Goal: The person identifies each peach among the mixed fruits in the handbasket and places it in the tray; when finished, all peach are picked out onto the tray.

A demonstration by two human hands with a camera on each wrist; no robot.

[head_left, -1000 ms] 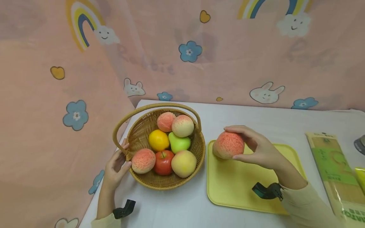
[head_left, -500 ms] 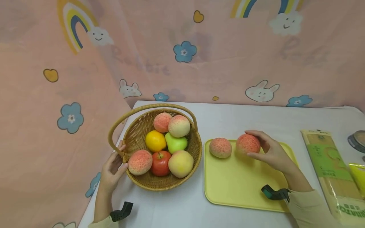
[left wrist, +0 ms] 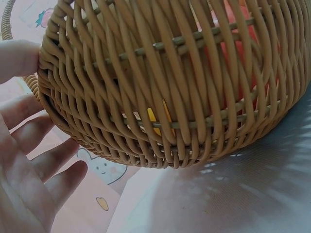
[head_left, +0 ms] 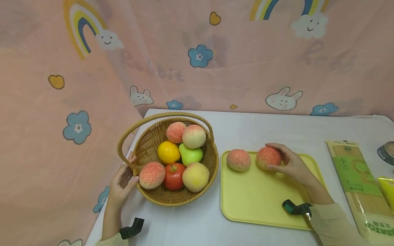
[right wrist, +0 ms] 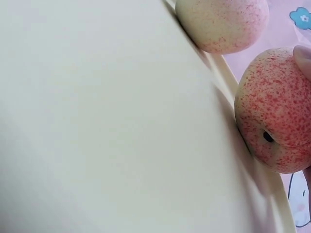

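Note:
My right hand (head_left: pixel 290 165) holds a red-blushed peach (head_left: pixel 268 158) between thumb and fingers at the far side of a yellow tray (head_left: pixel 252 201). In the right wrist view the held peach (right wrist: pixel 277 111) sits against the tray (right wrist: pixel 121 121), its dark stem hole showing. To its left on the tray lies a second peach (head_left: pixel 238 160), apart from it. My left hand (head_left: pixel 120 188) grips the left rim of a wicker basket (head_left: pixel 178 201) by the handle's foot. Inside are several peaches (head_left: pixel 152 175), a red apple (head_left: pixel 174 176), a green pear (head_left: pixel 191 154) and an orange (head_left: pixel 168 152).
Right of the tray lies a flat packet with a green label (head_left: pixel 358 174). Beyond it are a yellow packet (head_left: pixel 387 188) and a dark round object (head_left: pixel 387 152), both cut off by the frame. A pink patterned cloth (head_left: pixel 172 78) hangs behind the white table (head_left: pixel 240 128).
My right hand has moved right along the tray with its peach and lowered it, uncovering the other peach. My left hand stays on the basket. The head view has shifted slightly.

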